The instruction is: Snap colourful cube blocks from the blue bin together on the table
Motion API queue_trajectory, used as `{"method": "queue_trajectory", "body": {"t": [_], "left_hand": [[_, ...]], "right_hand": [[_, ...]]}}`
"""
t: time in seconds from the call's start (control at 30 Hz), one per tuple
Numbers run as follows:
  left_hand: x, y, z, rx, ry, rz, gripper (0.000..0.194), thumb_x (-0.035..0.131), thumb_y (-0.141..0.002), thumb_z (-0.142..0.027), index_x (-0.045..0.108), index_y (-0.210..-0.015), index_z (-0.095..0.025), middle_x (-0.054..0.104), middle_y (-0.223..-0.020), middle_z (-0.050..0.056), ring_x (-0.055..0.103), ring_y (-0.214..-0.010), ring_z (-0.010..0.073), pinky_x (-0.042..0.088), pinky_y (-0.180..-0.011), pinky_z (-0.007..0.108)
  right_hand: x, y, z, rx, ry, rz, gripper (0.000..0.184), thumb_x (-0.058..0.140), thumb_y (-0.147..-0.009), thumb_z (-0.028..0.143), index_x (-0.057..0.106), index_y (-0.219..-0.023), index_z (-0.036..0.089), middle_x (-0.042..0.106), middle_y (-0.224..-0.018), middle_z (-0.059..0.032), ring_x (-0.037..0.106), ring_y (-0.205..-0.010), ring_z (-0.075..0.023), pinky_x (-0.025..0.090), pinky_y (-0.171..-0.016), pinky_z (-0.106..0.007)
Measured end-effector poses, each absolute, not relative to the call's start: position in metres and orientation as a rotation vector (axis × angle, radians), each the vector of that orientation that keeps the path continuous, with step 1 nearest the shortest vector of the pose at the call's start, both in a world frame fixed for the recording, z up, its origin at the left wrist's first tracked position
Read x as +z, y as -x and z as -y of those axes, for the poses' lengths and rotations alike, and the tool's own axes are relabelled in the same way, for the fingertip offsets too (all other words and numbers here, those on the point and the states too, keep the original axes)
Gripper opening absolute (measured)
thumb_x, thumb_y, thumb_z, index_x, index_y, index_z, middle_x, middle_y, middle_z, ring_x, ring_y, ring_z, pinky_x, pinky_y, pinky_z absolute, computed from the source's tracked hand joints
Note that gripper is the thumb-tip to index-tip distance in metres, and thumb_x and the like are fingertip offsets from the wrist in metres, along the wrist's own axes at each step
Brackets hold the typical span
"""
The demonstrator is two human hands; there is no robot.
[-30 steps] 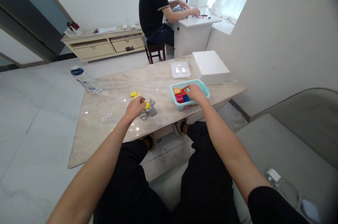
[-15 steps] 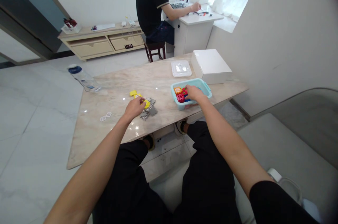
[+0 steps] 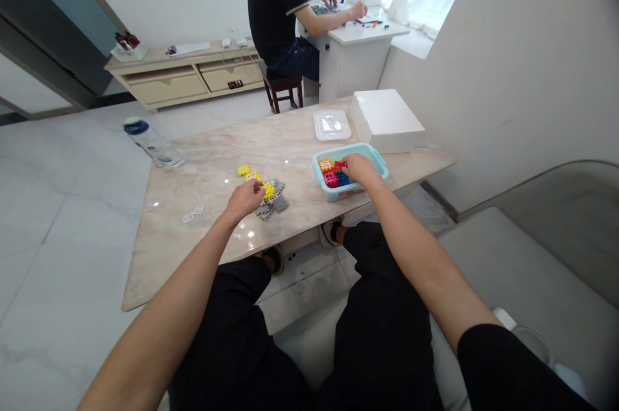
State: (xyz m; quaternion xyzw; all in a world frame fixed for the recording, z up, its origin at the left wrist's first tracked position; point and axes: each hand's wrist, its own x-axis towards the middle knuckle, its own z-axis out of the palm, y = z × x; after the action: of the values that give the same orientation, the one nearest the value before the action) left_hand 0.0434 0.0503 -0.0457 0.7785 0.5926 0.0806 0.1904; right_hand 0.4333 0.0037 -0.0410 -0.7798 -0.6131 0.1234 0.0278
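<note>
My left hand (image 3: 245, 197) is closed, its fingertips on a yellow interlocking block (image 3: 267, 190) just above a pile of grey interlocking blocks (image 3: 279, 204). Behind those fingers, more yellow blocks (image 3: 244, 170) lie on the table. Over the light-blue bin (image 3: 333, 194), my right hand (image 3: 358, 169) reaches in with its fingers pinched at a red block (image 3: 339, 166). Orange (image 3: 325, 166), pink-red (image 3: 331, 179) and blue blocks (image 3: 343, 179) fill the bin's left part. My right hand hides some of the bin's contents.
A clear lid (image 3: 332, 125) and a white box (image 3: 388, 119) stand behind the bin. Two small white tags (image 3: 193, 214) lie at left, with a water bottle (image 3: 153, 143) near the table's far left corner. Beyond the marble table (image 3: 164, 250), another person (image 3: 275, 11) sits at a white desk.
My right hand has shifted slightly right within the bin, uncovering more of the red and blue blocks. My left hand has hardly moved.
</note>
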Motion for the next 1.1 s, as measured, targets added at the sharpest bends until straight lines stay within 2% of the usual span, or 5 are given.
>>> {"method": "queue_trajectory", "body": {"t": [0.3, 0.6, 0.9, 1.0, 1.1], "left_hand": [[-0.052, -0.048, -0.054, 0.220, -2.209, -1.616, 0.039, 0.058, -0.097, -0.036, 0.075, -0.126, -0.016, 0.083, -0.122, 0.014, 0.077, -0.114, 0.0311, 0.058, -0.098, 0.037], [-0.052, -0.047, -0.055, 0.189, -2.224, -1.585, 0.042, 0.057, -0.098, -0.038, 0.074, -0.128, -0.013, 0.082, -0.123, 0.016, 0.076, -0.114, 0.0318, 0.057, -0.098, 0.037], [-0.052, -0.048, -0.054, 0.197, -2.217, -1.589, 0.040, 0.058, -0.098, -0.038, 0.074, -0.127, -0.016, 0.082, -0.122, 0.015, 0.077, -0.113, 0.0313, 0.057, -0.097, 0.036], [-0.054, -0.048, -0.055, 0.197, -2.213, -1.586, 0.037, 0.058, -0.098, -0.038, 0.075, -0.124, -0.018, 0.082, -0.123, 0.014, 0.077, -0.114, 0.0309, 0.057, -0.098, 0.036], [-0.054, -0.048, -0.056, 0.200, -2.211, -1.577, 0.037, 0.058, -0.098, -0.037, 0.075, -0.123, -0.017, 0.082, -0.124, 0.014, 0.076, -0.115, 0.0310, 0.056, -0.099, 0.036]], "right_hand": [[-0.038, -0.450, 0.002, 0.387, 2.423, 1.768, 0.030, 0.066, -0.103, 0.027, 0.084, -0.127, 0.024, 0.082, -0.130, -0.0132, 0.075, -0.117, -0.0250, 0.054, -0.102, -0.031], [-0.044, -0.468, 0.009, 0.415, 2.431, 1.682, 0.028, 0.073, -0.097, 0.023, 0.085, -0.123, 0.024, 0.082, -0.128, -0.0121, 0.075, -0.119, -0.0261, 0.055, -0.101, -0.031], [-0.048, -0.458, 0.002, 0.399, 2.416, 1.604, 0.044, 0.067, -0.100, 0.023, 0.073, -0.142, 0.016, 0.076, -0.142, -0.0177, 0.070, -0.132, -0.0283, 0.051, -0.110, -0.032], [-0.052, -0.452, -0.002, 0.459, 2.427, 1.557, 0.039, 0.064, -0.103, 0.030, 0.076, -0.135, 0.012, 0.079, -0.135, -0.0177, 0.073, -0.125, -0.0271, 0.052, -0.104, -0.028], [-0.057, -0.447, -0.007, 0.560, 2.450, 1.522, 0.035, 0.062, -0.104, 0.036, 0.081, -0.119, 0.011, 0.084, -0.113, -0.0154, 0.078, -0.105, -0.0262, 0.055, -0.091, -0.027]]}}
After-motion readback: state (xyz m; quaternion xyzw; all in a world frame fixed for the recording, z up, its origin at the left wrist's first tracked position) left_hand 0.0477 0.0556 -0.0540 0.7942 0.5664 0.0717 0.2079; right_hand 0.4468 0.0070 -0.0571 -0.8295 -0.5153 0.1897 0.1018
